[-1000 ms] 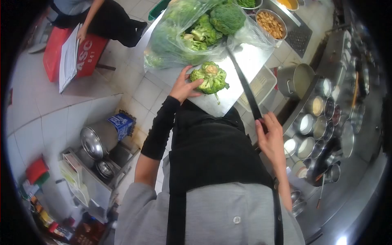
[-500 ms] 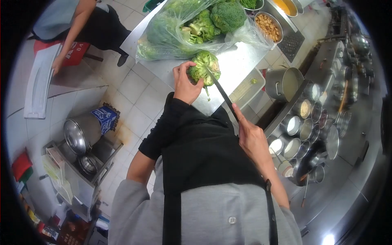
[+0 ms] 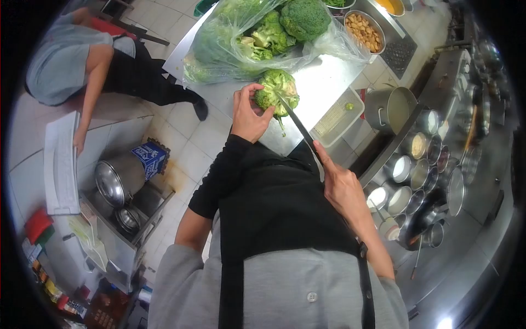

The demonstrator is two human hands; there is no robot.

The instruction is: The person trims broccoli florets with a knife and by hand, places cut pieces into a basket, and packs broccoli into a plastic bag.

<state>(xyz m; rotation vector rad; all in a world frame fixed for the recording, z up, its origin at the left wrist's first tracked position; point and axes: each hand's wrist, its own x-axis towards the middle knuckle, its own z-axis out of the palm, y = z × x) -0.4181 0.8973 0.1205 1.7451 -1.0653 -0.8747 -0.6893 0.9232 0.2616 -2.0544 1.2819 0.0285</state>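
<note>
A head of broccoli [image 3: 276,90] lies stem side up at the near part of the metal table [image 3: 323,77]. My left hand [image 3: 251,116] is closed around its left side, thumb and fingers on the florets. In my right hand [image 3: 341,183] is a knife [image 3: 298,125], the index finger stretched along the back of it. The blade's tip reaches into the middle of the broccoli, by the stem. Just beyond, a clear plastic bag [image 3: 219,57] holds more broccoli heads [image 3: 304,23].
Right of the table are a rectangular plastic tub [image 3: 350,118] with a green piece inside, a large pot [image 3: 390,107] and a counter of seasoning bowls [image 3: 401,168]. A bowl of brown cubes [image 3: 364,33] stands at the back. At left another person [image 3: 93,60] holds a white panel [image 3: 61,164].
The other person has shifted, now showing more of the body, and the white panel sits lower in view. My hands, the knife and the broccoli keep nearly the same position.
</note>
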